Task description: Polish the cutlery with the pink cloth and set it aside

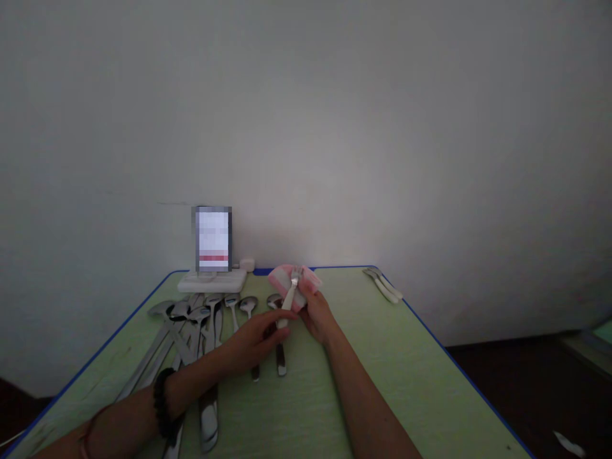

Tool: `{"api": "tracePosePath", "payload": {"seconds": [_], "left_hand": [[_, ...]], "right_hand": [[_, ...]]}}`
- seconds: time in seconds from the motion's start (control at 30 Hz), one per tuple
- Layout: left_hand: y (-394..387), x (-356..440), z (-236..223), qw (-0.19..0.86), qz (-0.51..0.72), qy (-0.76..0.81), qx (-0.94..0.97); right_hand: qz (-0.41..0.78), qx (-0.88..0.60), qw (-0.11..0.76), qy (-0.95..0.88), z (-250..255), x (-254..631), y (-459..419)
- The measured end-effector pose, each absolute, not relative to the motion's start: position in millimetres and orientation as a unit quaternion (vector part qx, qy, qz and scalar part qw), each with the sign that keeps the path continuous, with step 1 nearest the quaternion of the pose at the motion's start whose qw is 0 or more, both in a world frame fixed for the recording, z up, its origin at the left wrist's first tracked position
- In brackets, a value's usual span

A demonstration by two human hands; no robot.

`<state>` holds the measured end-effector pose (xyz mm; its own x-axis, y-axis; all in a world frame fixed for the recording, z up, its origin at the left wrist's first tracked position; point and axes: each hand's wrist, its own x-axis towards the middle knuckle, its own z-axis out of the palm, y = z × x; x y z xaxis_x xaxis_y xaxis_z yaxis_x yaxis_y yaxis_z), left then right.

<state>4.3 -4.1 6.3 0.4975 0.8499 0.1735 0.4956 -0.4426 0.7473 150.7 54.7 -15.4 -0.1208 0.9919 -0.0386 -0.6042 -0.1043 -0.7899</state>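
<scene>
My left hand (261,338) pinches the pale handle of a fork (289,294), whose metal tines point away from me. Under the fork's head lies a pink and white cloth (282,275), gripped by my right hand (315,312). The cloth fans out behind the tines, and my right thumb rests near them. Just below my left hand, a spoon (280,363) lies on the table, partly covered by the hand. Another spoon (248,305) sits to its left, its middle hidden by my fingers.
Several spoons and ladles (179,311) are heaped on the left of the green table (287,421) with blue edging. A phone-like screen (213,239) stands on a white base (213,281) at the back. Pale-handled cutlery (385,285) lies at the far right, and a wall (335,127) rises behind.
</scene>
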Motion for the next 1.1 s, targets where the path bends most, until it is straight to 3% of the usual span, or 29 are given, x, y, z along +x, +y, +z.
{"api": "tracePosePath", "payload": {"seconds": [0.5, 0.8, 0.9, 1.1], "left_hand": [[-0.3, 4.4, 3.3, 0.373, 0.4, 0.449, 0.706], [3.2, 1.4, 1.7, 0.309, 0.457, 0.418, 0.722], [3.1, 1.4, 1.7, 0.289, 0.453, 0.424, 0.729], [1.2, 4.9, 0.7, 0.35, 0.408, 0.413, 0.735]], "right_hand": [[0.692, -0.256, 0.618, -0.273, -14.0, 152.8, 58.3], [0.694, -0.251, 0.621, -0.262, -12.0, 153.3, 57.0], [0.695, -0.254, 0.622, -0.256, -11.4, 153.3, 57.4], [0.68, -0.274, 0.619, -0.282, -14.3, 153.0, 56.7]]}}
